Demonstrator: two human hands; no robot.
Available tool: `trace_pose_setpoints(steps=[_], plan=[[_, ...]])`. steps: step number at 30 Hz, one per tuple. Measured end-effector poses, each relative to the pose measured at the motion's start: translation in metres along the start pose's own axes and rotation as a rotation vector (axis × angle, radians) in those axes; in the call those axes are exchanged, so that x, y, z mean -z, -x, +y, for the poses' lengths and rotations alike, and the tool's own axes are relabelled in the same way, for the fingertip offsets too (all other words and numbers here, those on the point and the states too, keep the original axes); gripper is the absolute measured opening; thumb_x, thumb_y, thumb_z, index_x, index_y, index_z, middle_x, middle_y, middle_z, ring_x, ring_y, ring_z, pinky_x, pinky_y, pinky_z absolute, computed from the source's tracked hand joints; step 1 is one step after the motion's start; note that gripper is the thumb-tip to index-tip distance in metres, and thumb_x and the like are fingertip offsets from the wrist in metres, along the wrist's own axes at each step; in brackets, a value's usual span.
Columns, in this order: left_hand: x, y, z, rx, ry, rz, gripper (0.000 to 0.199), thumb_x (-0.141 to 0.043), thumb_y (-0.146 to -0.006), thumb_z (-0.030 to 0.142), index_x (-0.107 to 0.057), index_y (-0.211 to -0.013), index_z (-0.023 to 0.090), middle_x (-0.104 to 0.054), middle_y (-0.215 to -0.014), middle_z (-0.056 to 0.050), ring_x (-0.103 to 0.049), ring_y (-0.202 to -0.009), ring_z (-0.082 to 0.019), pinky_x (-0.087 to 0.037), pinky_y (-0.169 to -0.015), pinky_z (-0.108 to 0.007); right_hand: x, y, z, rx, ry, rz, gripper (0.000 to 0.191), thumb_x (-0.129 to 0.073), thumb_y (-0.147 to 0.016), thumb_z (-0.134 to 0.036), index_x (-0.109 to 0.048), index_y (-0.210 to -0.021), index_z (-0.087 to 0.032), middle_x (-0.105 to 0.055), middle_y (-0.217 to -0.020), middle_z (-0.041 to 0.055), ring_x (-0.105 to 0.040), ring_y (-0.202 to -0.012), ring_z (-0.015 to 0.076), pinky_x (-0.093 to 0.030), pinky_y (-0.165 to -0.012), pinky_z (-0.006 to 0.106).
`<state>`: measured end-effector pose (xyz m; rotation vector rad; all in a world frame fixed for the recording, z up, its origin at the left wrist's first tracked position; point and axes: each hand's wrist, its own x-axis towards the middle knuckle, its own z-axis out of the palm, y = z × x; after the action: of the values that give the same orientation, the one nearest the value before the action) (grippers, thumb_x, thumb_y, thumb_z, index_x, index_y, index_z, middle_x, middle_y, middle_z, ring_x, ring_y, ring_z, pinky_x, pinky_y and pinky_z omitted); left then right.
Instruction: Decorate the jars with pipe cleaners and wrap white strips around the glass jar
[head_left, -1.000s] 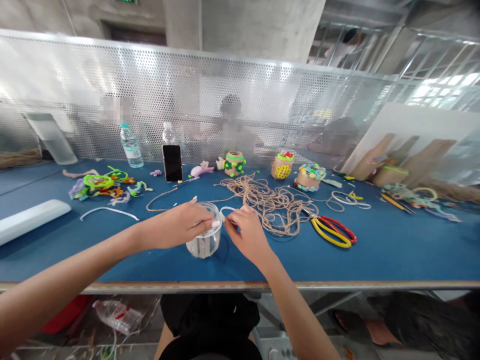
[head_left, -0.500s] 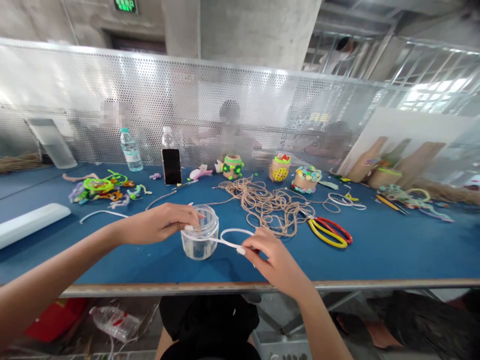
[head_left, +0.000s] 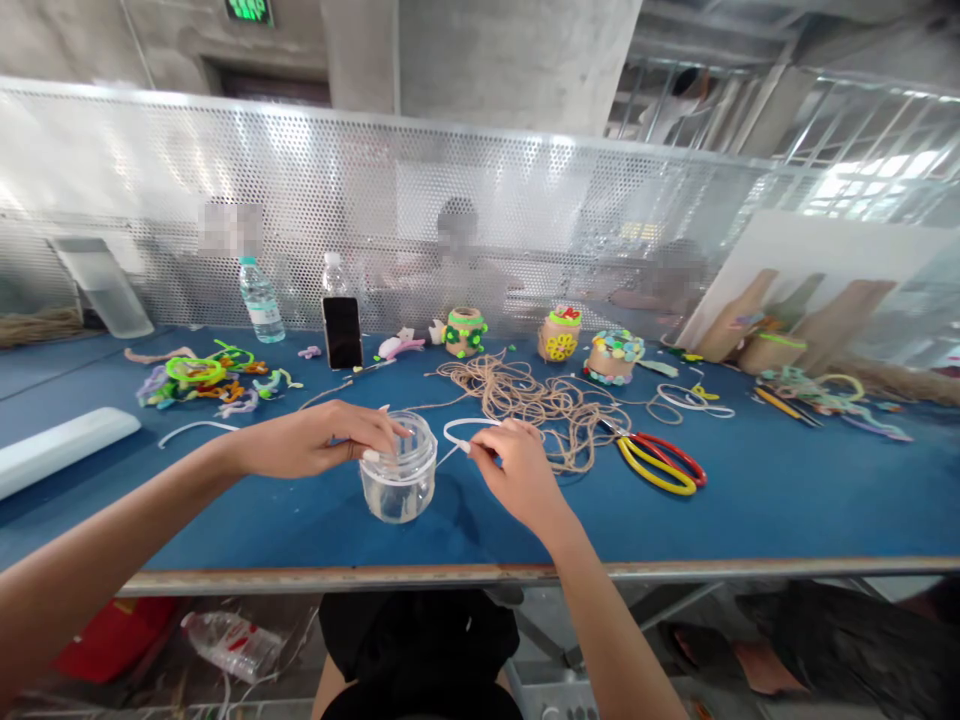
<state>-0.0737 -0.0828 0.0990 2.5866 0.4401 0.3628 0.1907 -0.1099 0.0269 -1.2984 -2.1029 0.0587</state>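
Clear plastic jar point(head_left: 397, 480) is stood upright on the blue table point(head_left: 247, 525), near its front edge and between the two hands, with a thin white strip point(head_left: 459, 430) wound around its body and led off to the right in a small loop. The jar is gripped at its top by the left hand, point(head_left: 315, 440) with the fingers curved over the rim. The strip is pinched between the thumb and fingertips of the right hand point(head_left: 514, 468), just beside the jar. Beyond the hands, a tangled heap of jute twine point(head_left: 525, 405) is spread across the table, and scissors with red and yellow handles point(head_left: 660, 466) are laid to its right. To the left, a white foam bar point(head_left: 60, 450) and a cluster of coloured pipe cleaners point(head_left: 202, 375) are placed. Farther back, a smartphone point(head_left: 343, 332) is propped upright near a plastic water bottle point(head_left: 261, 300), and twine-wrapped pots decorated with colourful shapes point(head_left: 561, 335) are set in a row. A perforated metal screen point(head_left: 375, 170) is fixed along the far side, with blurred seated people point(head_left: 457, 260) seen through it.
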Motion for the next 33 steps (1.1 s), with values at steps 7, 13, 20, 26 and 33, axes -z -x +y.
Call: trace_pose_setpoints(steps=[7, 13, 20, 26, 33], plan=[[-0.004, 0.0, 0.0, -0.01, 0.009, 0.03, 0.018, -0.049, -0.093, 0.016, -0.066, -0.097, 0.016, -0.07, -0.105, -0.012, -0.055, -0.122, -0.024, -0.041, -0.104, -0.042, -0.018, -0.017, -0.013, -0.086, -0.091, -0.095, 0.025, -0.052, -0.084, -0.004, -0.063, -0.067, -0.018, -0.063, -0.065, 0.0013, -0.056, -0.074, 0.0176, -0.034, -0.075, 0.03], [-0.023, -0.002, -0.016, 0.023, -0.054, 0.304, 0.04, -0.061, -0.085, 0.051, -0.049, -0.066, 0.017, -0.064, -0.076, -0.005, -0.063, -0.105, -0.025, -0.038, -0.106, -0.046, -0.024, -0.018, -0.02, -0.02, -0.184, -0.157, 0.025, -0.05, -0.089, -0.007, -0.062, -0.07, -0.019, -0.062, -0.061, -0.0003, -0.056, -0.071, 0.0165, -0.037, -0.068, 0.025], [-0.035, -0.009, -0.002, -0.006, -0.4, 0.265, 0.027, -0.049, -0.094, 0.038, -0.059, -0.08, 0.016, -0.063, -0.089, -0.007, -0.062, -0.087, -0.018, -0.029, -0.113, -0.053, -0.024, -0.012, -0.019, 0.039, -0.33, -0.234, 0.019, -0.046, -0.095, -0.012, -0.06, -0.084, -0.018, -0.061, -0.062, -0.0019, -0.056, -0.071, 0.0149, -0.038, -0.068, 0.023], [-0.043, -0.009, 0.019, 0.113, -0.657, 0.253, 0.024, -0.035, -0.096, 0.015, -0.058, -0.088, 0.014, -0.06, -0.09, -0.007, -0.059, -0.089, -0.018, -0.029, -0.114, -0.051, -0.019, -0.013, -0.022, 0.046, -0.239, -0.235, 0.021, -0.049, -0.095, -0.014, -0.058, -0.076, -0.017, -0.058, -0.06, -0.0018, -0.054, -0.066, 0.0142, -0.036, -0.067, 0.025], [-0.029, 0.017, 0.004, 0.184, -0.394, 0.298, 0.024, -0.037, -0.096, 0.019, -0.058, -0.084, 0.017, -0.057, -0.098, -0.005, -0.058, -0.094, -0.017, -0.043, -0.1, -0.039, 0.013, 0.027, -0.017, -0.01, -0.248, -0.307, 0.026, -0.045, -0.097, -0.019, -0.063, -0.078, -0.018, -0.057, -0.063, -0.0018, -0.053, -0.074, 0.015, -0.036, -0.085, 0.031]])
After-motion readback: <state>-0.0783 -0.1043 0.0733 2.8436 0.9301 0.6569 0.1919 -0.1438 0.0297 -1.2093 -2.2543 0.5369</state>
